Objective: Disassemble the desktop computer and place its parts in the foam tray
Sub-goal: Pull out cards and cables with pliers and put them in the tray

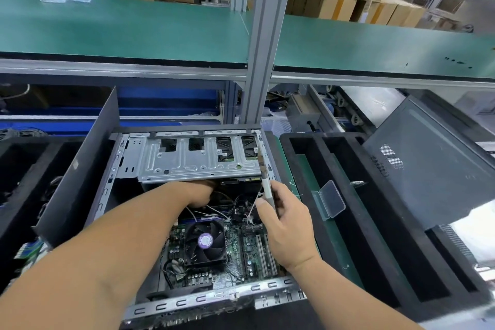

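Observation:
The open desktop case (112, 177) lies in front of me, its motherboard (241, 246) and black CPU fan (205, 242) exposed. A metal drive cage (198, 158) spans the far end of the case. My left hand (199, 193) reaches under the cage among the cables; its fingers are hidden there. My right hand (285, 220) grips a slim white-handled screwdriver (265, 179), whose shaft points up along the cage's right edge. The black foam tray (375, 222) stands to the right of the case.
A small clear plastic box (332, 198) lies open in the tray's left slot. A dark case side panel (434, 166) leans at the right. Another black foam tray (24, 169) is at the left. A green shelf (134, 27) and an aluminium post (263, 43) stand ahead.

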